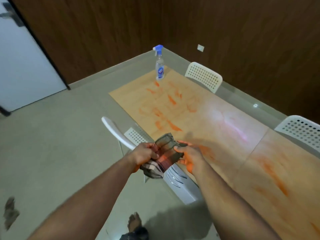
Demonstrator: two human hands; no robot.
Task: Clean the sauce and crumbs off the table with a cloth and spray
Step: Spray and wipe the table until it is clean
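Your left hand [147, 153] grips the near-left end of the cloth [164, 156], fingers curled round the bunched fabric, while your right hand [188, 156] pinches its other edge between thumb and fingertips. The checked cloth is stretched and half folded between them, held in the air just over the counter's near-left edge, with a corner hanging down at 6 o'clock below your left hand. Orange staining shows on the cloth and on your right palm.

Both forearms reach forward from the bottom of the view and converge on the cloth, wrists roughly level and palms turned inward towards each other.

To do this step well, I would fold the soiled face inward so a clean panel faces down, and make the pad flat and thick enough to press evenly. If you wipe with the stained side you will likely spread the sauce further.

Out from your hands, sauce smears [170, 99] run across the counter [225, 129] from 12 o'clock through to 4 o'clock, heaviest at the far end and along the near-right side. I cannot make out crumbs in this blurred view. The spray bottle [159, 66] stands upright at 12 o'clock, at the far end of the counter and well apart from both hands. White perforated chairs [204, 77] sit at 1, 3 and 10 o'clock around it.
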